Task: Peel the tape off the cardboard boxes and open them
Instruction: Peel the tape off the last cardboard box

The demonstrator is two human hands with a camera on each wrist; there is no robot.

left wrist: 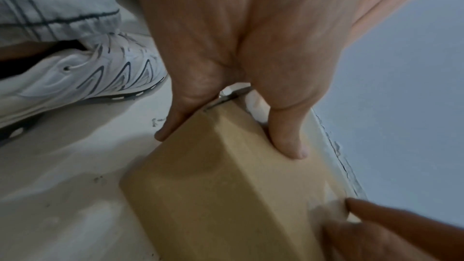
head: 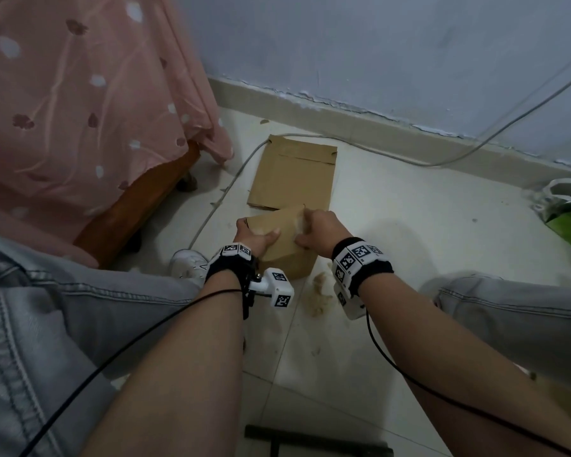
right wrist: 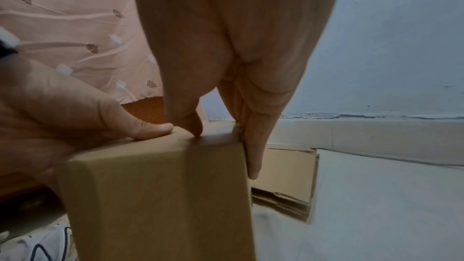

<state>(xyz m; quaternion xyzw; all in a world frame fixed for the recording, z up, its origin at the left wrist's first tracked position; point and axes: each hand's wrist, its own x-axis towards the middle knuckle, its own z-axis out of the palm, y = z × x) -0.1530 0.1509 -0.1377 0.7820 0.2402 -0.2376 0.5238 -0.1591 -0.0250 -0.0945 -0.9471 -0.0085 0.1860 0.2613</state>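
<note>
Cardboard box (head: pixel 282 240): brown, standing on the pale tiled floor (head: pixel 409 225) between the person's knees, held from both sides.
Left hand (head: pixel 256 237): grips the box's left end, thumb lying across the top face, fingers down the far side; the left wrist view shows the thumb and one finger straddling a corner edge of the box (left wrist: pixel 213 176).
Right hand (head: pixel 320 230): clasps the box's right end, thumb tip pressed on the top face and fingers hanging down the far side, as the right wrist view shows on the box (right wrist: pixel 163 195).
Tape: a pale, glossy patch sits on the top under the right hand; too blurred to say whether it is lifted.
Flattened cardboard (head: pixel 292 174): lies on the floor just beyond the held box, near the wall.
Count of boxes: one upright box, one flattened piece, at least.
Count of hands: two, both on the same box.
Scraps (head: pixel 318 296): a small crumpled heap on the floor just beside the box's near end.
</note>
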